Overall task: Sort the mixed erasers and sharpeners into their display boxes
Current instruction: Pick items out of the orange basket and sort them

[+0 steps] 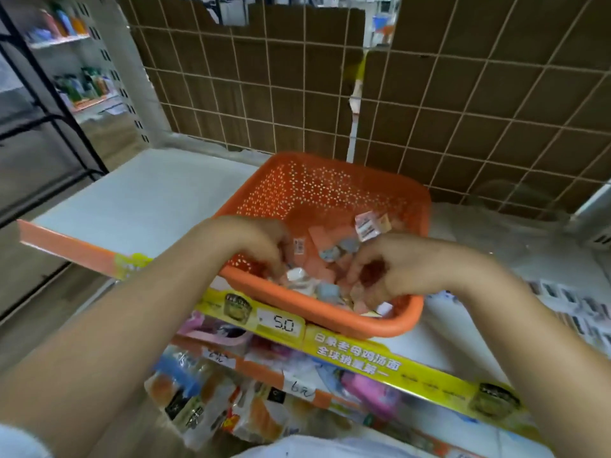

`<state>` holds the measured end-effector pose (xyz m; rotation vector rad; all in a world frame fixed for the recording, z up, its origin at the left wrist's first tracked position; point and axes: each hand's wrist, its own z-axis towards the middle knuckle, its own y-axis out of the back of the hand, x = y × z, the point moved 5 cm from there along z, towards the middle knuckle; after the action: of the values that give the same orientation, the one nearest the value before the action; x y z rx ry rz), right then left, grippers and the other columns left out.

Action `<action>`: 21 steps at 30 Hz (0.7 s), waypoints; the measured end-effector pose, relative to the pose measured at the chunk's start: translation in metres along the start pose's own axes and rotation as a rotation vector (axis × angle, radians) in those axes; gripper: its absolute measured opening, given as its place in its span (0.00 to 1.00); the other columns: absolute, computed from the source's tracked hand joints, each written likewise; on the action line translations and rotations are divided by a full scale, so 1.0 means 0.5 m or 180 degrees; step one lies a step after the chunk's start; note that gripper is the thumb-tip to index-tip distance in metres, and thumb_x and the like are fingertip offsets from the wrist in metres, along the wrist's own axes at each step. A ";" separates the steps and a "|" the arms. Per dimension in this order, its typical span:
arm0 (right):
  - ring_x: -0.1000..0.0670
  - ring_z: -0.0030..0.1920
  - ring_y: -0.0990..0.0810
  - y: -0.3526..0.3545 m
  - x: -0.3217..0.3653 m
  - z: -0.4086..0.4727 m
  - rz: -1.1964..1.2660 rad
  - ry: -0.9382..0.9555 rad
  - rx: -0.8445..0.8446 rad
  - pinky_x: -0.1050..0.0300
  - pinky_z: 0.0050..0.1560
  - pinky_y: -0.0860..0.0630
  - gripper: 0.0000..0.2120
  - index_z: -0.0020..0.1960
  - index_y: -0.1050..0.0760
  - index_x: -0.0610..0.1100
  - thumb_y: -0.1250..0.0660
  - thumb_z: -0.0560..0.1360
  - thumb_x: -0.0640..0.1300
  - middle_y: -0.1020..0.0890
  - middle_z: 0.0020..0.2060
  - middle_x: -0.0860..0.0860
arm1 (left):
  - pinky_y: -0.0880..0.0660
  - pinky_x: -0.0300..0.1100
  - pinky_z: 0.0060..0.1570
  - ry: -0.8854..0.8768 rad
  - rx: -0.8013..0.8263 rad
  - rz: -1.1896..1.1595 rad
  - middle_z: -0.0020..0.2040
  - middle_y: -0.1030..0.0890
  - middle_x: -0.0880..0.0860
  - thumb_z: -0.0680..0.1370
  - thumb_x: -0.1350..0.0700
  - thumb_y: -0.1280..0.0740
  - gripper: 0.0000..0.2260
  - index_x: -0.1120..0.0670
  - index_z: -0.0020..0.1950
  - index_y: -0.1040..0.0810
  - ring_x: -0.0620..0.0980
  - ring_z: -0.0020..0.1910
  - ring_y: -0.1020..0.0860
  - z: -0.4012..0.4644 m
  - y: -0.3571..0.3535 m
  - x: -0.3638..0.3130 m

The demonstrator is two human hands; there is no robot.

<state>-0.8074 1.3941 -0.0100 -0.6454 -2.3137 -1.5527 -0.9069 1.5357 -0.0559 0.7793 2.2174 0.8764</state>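
Observation:
An orange perforated plastic basket [334, 190] stands on a white shelf and holds several small wrapped erasers and sharpeners [334, 249] in pink, blue and white. Both of my hands reach down into it. My left hand [258, 239] has its fingers curled among the pieces by the basket's near left wall. My right hand [393, 266] has curled fingers pinching small pink pieces near the front rim. The picture is blurred, so what the left fingers hold is unclear.
The white shelf [139, 206] stretches out left of the basket. A yellow price strip [360, 352] runs along its front edge. A row of small boxed items [575, 309] lies at the right. Packaged goods [211, 401] fill the shelf below. A wire grid [463, 94] backs the shelf.

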 end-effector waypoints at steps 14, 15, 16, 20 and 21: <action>0.57 0.42 0.25 -0.005 0.002 0.011 -0.0067 -0.0239 -0.0078 0.64 0.44 0.29 0.12 0.46 0.22 0.52 0.24 0.65 0.43 0.20 0.42 0.56 | 0.32 0.38 0.31 -0.0034 -0.0447 -0.0002 0.39 0.26 0.46 0.68 0.60 0.27 0.22 0.49 0.59 0.28 0.45 0.35 0.25 -0.033 0.013 -0.006; 0.58 0.42 0.25 -0.002 0.002 0.009 0.0033 -0.0195 -0.0208 0.64 0.43 0.30 0.13 0.45 0.23 0.52 0.24 0.65 0.42 0.21 0.41 0.58 | 0.32 0.38 0.33 -0.0094 -0.0610 0.0046 0.41 0.27 0.45 0.68 0.61 0.28 0.23 0.47 0.59 0.28 0.45 0.37 0.26 -0.040 0.017 -0.007; 0.58 0.42 0.25 0.003 0.002 0.006 0.0166 -0.0129 -0.0374 0.64 0.44 0.30 0.14 0.44 0.24 0.52 0.24 0.64 0.41 0.22 0.40 0.59 | 0.31 0.38 0.35 -0.0187 -0.0795 0.0049 0.43 0.28 0.45 0.68 0.62 0.28 0.24 0.45 0.60 0.28 0.45 0.40 0.27 -0.046 0.023 -0.009; 0.54 0.39 0.26 0.020 -0.001 -0.014 0.0951 0.0280 -0.1107 0.60 0.44 0.27 0.20 0.41 0.27 0.54 0.25 0.64 0.32 0.22 0.43 0.51 | 0.29 0.35 0.44 -0.0710 -0.1396 -0.0484 0.52 0.26 0.46 0.67 0.64 0.28 0.26 0.44 0.60 0.25 0.44 0.48 0.27 -0.071 0.045 -0.020; 0.55 0.38 0.27 0.022 -0.002 -0.020 0.1197 0.0379 -0.1249 0.60 0.43 0.27 0.21 0.42 0.26 0.54 0.26 0.64 0.29 0.22 0.45 0.47 | 0.30 0.33 0.46 -0.0848 -0.1468 -0.0720 0.51 0.26 0.45 0.67 0.64 0.28 0.25 0.42 0.59 0.24 0.44 0.49 0.27 -0.080 0.047 -0.024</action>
<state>-0.8011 1.3883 0.0020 -0.9836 -1.6882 -1.8054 -0.9213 1.5266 -0.0112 0.3898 1.7354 1.0480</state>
